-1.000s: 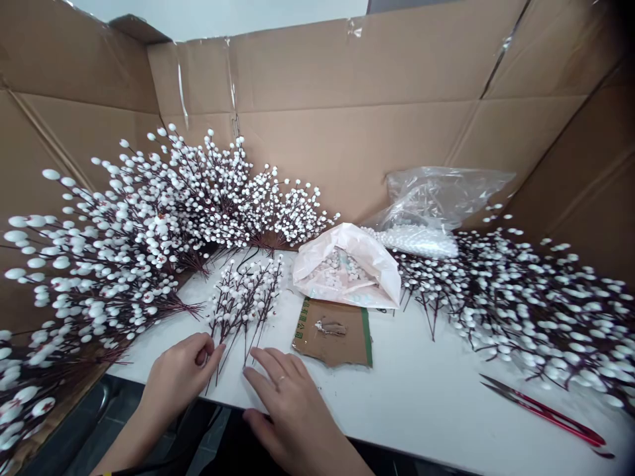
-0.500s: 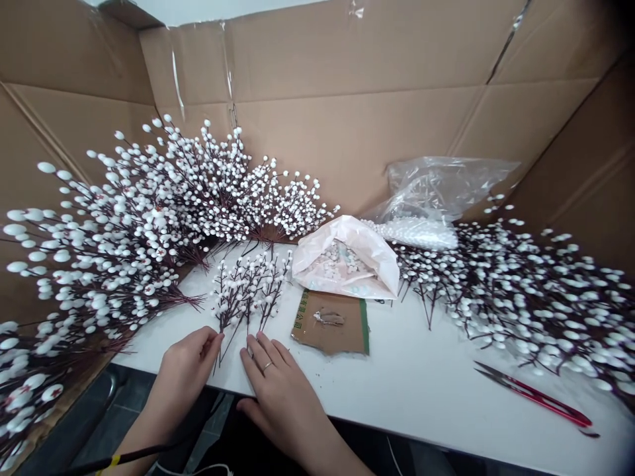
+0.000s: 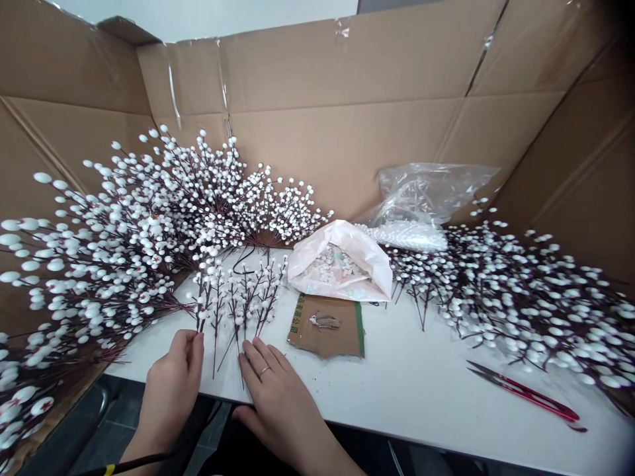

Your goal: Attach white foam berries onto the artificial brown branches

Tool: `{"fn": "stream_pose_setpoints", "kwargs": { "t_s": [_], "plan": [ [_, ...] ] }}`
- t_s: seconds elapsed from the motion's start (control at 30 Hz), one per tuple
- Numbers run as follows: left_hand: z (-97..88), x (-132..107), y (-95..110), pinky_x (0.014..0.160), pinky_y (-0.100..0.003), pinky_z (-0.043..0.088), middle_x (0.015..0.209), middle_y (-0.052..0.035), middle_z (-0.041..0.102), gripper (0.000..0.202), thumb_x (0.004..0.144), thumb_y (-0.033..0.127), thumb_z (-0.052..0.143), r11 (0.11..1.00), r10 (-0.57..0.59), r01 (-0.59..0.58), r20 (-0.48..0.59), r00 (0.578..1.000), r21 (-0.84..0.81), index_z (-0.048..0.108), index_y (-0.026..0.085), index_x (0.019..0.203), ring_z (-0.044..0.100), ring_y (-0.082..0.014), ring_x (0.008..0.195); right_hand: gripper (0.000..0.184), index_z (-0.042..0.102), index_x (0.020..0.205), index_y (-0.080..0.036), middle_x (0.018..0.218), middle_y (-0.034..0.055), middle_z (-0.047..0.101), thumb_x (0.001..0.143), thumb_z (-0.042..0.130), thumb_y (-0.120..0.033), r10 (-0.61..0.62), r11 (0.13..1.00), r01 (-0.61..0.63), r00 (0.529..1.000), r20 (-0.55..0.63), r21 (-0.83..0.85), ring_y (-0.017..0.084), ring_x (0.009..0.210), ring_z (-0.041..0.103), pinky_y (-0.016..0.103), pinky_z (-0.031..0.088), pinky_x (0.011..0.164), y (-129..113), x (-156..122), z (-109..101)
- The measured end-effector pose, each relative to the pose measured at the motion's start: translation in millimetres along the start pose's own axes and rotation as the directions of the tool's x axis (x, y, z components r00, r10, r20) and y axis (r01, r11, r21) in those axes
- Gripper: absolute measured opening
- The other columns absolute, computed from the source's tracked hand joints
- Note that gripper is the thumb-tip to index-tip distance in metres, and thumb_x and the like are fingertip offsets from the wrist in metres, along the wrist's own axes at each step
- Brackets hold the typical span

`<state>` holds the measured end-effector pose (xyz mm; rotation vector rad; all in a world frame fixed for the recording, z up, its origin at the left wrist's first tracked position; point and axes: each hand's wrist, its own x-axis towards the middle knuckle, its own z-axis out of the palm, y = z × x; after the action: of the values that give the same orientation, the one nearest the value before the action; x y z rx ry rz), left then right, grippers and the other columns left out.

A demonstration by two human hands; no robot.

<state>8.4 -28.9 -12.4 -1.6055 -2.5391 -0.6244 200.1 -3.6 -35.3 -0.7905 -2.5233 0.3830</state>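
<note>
My left hand is closed, with thumb and fingers pinched at the lower end of an artificial berry stem. That stem stands a little left of the small group of berry stems lying on the white table. These have dark brown twigs and white berries. My right hand rests palm down near the table edge, fingers stretched out, its fingertips touching the bottoms of the group's twigs. A ring shows on one finger.
Thick bunches of white berry stems fill the left and right. A white bag of small beads sits in the middle, with a cardboard piece before it. Behind lies a clear plastic bag. Red-handled thread snips lie at right.
My left hand has moved left and now has a berry stem upright in its pinch, apart from the group. My right hand has stayed nearly still. The view has tilted up slightly.
</note>
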Motion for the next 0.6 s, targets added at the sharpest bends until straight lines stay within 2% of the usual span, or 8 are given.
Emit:
{"fn": "stream_pose_setpoints", "kwargs": {
  "t_s": [0.13,0.23,0.37,0.43,0.6],
  "plan": [
    [2.7,2.1,8.1,0.049,-0.026,0.027,0.057,-0.0038,0.062,0.024,0.094,0.033,0.027,0.97,0.008,-0.02,0.049,0.999,0.24,0.043,0.021,0.082,0.063,-0.023,0.055,0.057,0.041,0.136,-0.014,0.145,0.0115,0.039,0.086,0.053,-0.04,0.05,0.996,-0.049,0.999,-0.011,0.072,0.026,0.134,0.033,0.04,0.029,0.112,-1.9,-0.4,-5.2],
    [5.2,3.0,16.9,0.049,-0.027,0.025,0.063,-0.0066,0.066,0.027,0.095,0.033,0.026,0.939,0.014,-0.05,0.11,0.994,0.34,0.046,0.02,0.084,0.065,-0.0256,0.059,0.052,0.046,0.132,-0.019,0.141,0.0086,0.044,0.086,0.051,-0.044,0.13,0.98,-0.122,0.991,-0.041,0.158,0.024,0.13,0.039,0.036,0.032,0.11,-4.5,2.1,-9.8],
    [4.8,2.8,28.1,0.05,-0.028,0.03,0.072,-0.0078,0.069,0.03,0.094,0.034,0.026,0.933,-0.012,-0.056,0.186,0.983,0.355,0.05,0.021,0.083,0.068,-0.0275,0.066,0.045,0.049,0.128,-0.02,0.132,0.0082,0.052,0.089,0.047,-0.043,0.147,0.977,-0.137,0.988,-0.055,0.161,0.024,0.124,0.043,0.038,0.034,0.107,-9.4,10.5,-7.9],
    [3.5,3.3,31.7,0.052,-0.028,0.032,0.078,-0.0078,0.07,0.031,0.094,0.035,0.026,0.936,0.013,-0.085,0.206,0.979,0.342,0.051,0.021,0.083,0.068,-0.0273,0.07,0.044,0.049,0.126,-0.02,0.127,0.0085,0.055,0.088,0.048,-0.042,0.132,0.984,-0.124,0.99,-0.057,0.127,0.026,0.121,0.044,0.042,0.036,0.104,-11.9,15.3,-4.8],
    [3.3,7.9,29.4,0.055,-0.029,0.037,0.085,-0.0094,0.07,0.029,0.094,0.036,0.027,0.922,0.029,-0.112,0.223,0.974,0.37,0.05,0.019,0.089,0.068,-0.0269,0.073,0.046,0.05,0.123,-0.02,0.121,0.0088,0.056,0.085,0.052,-0.047,0.126,0.991,-0.12,0.987,-0.096,0.062,0.028,0.114,0.046,0.045,0.04,0.096,-15.9,22.2,0.3]
  ]
}}
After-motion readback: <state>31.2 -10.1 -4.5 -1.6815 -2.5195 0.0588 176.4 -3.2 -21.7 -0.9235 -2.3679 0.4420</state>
